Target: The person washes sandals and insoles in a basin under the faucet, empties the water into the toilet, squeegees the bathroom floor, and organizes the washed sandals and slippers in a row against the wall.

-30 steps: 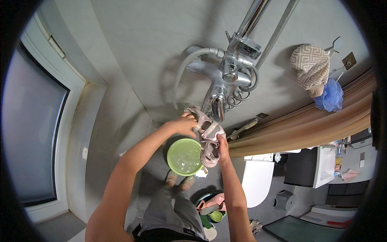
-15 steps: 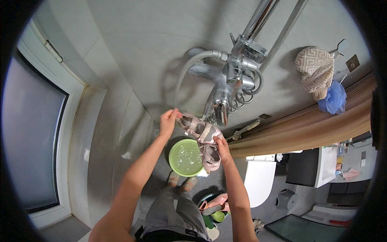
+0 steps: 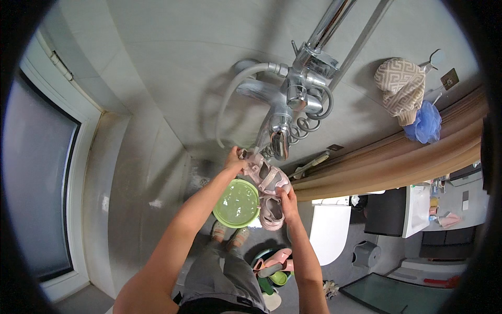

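Shoes (image 3: 265, 175), two pale pink ones, are up between the two hands. From biggest to smallest: a long brown curtain (image 3: 387, 170) hangs off to the right of the right hand (image 3: 287, 203). A white toilet (image 3: 329, 235) sits lower down, also to the right of that hand. Just in front of both hands is a shiny tap (image 3: 280, 133) on the wall. Below the left hand (image 3: 236, 161) is a round green bowl (image 3: 238, 226) with water in it. The left hand grips one end of the first shoe. The right hand holds its other end, and the second shoe (image 3: 272, 222) is right beside those fingers. Far to the right of the right hand hangs a blue bath puff (image 3: 424, 124).
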Demonstrator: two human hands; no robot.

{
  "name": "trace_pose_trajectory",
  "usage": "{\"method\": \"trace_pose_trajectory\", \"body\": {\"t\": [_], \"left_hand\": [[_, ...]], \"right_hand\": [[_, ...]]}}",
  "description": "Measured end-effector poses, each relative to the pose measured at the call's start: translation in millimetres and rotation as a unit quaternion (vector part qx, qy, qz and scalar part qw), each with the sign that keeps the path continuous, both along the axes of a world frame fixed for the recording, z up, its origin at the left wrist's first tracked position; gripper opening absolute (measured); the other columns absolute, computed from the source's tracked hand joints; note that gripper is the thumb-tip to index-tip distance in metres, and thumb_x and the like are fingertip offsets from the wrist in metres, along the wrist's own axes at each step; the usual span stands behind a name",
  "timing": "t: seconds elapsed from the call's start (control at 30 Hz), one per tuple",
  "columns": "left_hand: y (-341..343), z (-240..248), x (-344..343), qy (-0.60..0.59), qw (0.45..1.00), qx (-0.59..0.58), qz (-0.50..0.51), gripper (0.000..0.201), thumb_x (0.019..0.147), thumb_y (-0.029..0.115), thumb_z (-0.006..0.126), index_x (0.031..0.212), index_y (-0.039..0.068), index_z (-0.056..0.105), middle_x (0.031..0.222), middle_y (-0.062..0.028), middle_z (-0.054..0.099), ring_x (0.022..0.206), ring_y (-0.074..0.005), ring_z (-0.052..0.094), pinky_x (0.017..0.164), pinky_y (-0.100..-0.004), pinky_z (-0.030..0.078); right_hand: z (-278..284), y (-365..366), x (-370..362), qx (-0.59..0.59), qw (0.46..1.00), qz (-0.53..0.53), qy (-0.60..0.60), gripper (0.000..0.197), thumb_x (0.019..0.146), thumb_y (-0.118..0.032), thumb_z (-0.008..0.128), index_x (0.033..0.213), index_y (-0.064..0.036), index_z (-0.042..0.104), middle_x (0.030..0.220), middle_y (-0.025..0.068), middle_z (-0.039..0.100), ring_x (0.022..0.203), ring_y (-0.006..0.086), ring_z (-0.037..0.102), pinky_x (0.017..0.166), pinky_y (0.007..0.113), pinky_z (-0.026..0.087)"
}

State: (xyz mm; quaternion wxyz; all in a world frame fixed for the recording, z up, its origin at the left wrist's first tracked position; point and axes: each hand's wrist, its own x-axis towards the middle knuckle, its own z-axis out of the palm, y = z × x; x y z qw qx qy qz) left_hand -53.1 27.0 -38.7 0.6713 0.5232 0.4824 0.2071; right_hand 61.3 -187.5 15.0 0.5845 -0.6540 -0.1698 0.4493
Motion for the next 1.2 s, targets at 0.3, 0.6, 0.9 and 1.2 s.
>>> {"method": "trace_pose_trajectory", "body": {"t": [0.3,0.6,0.9,1.2], "left_hand": [[2,24,4,0.327,0.847,0.359,-0.216,0.028,0.082,0.017,0.047,0.107,0.009,0.055,0.094,-0.0250,0.059,0.085,-0.0387,0.059,0.068,-0.0467,0.049],[9,1,-7,-0.116,0.992,-0.008,-0.046,0.039,0.079,0.003,0.054,0.118,0.006,0.050,0.093,-0.0066,0.061,0.066,-0.0164,0.059,0.054,-0.0284,0.048],[1,-23,2,-0.203,0.929,-0.289,0.108,0.038,0.079,0.000,0.057,0.116,0.010,0.050,0.105,-0.0082,0.059,0.087,-0.0184,0.060,0.066,-0.0325,0.051],[-12,5,2,-0.178,0.983,-0.030,-0.022,0.033,0.087,0.019,0.057,0.115,0.003,0.049,0.117,-0.0079,0.054,0.097,-0.0205,0.057,0.082,-0.0295,0.047]], "right_hand": [[-6,-11,0,0.004,0.993,-0.056,-0.105,0.039,0.085,-0.014,0.050,0.121,-0.0017,0.047,0.108,0.0059,0.055,0.094,0.0142,0.052,0.084,0.026,0.041],[0,1,4,-0.003,0.996,-0.093,-0.006,0.037,0.085,-0.020,0.052,0.116,-0.0004,0.049,0.104,0.0055,0.056,0.092,0.0145,0.052,0.082,0.027,0.042],[-15,37,-32,0.071,0.968,-0.096,-0.219,0.043,0.082,-0.015,0.057,0.121,0.0006,0.046,0.116,0.0134,0.052,0.105,0.0213,0.050,0.090,0.031,0.038],[-9,24,-9,0.062,0.991,-0.074,-0.087,0.047,0.085,-0.024,0.060,0.123,-0.0020,0.045,0.114,0.0075,0.053,0.101,0.0154,0.049,0.089,0.028,0.038]]}}
